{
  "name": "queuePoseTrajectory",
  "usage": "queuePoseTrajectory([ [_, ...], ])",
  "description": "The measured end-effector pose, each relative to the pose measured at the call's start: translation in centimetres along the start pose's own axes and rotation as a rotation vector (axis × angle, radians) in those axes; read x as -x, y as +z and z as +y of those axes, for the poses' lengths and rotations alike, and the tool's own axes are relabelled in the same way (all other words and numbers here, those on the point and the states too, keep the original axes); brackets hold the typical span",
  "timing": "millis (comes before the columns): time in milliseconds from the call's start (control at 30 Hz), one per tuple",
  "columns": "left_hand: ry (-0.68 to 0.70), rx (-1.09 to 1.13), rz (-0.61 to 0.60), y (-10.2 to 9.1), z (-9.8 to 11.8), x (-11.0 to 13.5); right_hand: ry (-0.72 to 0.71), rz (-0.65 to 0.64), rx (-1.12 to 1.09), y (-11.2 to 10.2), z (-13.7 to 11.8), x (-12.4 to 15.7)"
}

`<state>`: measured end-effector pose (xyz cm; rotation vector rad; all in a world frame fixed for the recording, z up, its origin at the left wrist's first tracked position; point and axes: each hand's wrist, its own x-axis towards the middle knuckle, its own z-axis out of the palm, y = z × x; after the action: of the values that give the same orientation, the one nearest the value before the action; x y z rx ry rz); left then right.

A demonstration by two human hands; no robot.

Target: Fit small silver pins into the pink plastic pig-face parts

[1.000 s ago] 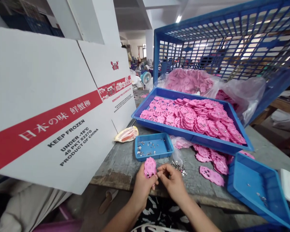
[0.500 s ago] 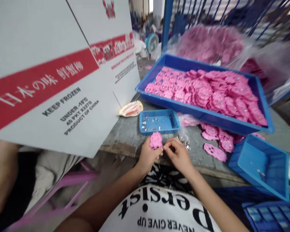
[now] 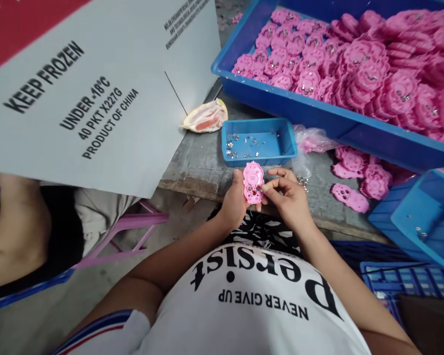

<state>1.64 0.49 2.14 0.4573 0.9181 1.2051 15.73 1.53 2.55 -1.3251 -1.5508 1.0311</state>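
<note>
My left hand [image 3: 234, 199] grips a pink plastic piece [image 3: 253, 182] upright over the table's front edge. My right hand [image 3: 288, 195] is pinched at the piece's right side, fingertips against it; what the pinch holds is too small to make out. Just beyond the hands sits a small blue tray [image 3: 258, 141] with tiny metal parts scattered in it. A few more metal bits [image 3: 302, 181] lie on the table by my right hand.
A large blue tray [image 3: 318, 111] heaped with pink pieces fills the upper right. Loose pink pieces [image 3: 355, 172] lie before it. Another blue tray [image 3: 418, 222] sits at the right. A white carton flap [image 3: 81, 93] overhangs the left; another person's arm [image 3: 15, 231] is below it.
The view has tilted down and closer. My hands drew slightly toward me with the pink piece, and my right fingers now press against its side.
</note>
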Motion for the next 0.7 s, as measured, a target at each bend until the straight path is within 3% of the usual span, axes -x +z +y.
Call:
queuePoseTrajectory([
  [200,0.045,0.055,-0.036,0.2,-0.3,0.3,0.079,0.039,-0.054,0.7,0.6,0.1],
  [367,0.143,0.103,-0.110,0.3,-0.8,0.9,0.144,0.107,-0.242,1.6,0.9,0.5],
  [700,0.163,0.179,-0.252,0.1,-1.5,0.8,0.171,0.177,-0.473,2.7,0.0,0.4],
])
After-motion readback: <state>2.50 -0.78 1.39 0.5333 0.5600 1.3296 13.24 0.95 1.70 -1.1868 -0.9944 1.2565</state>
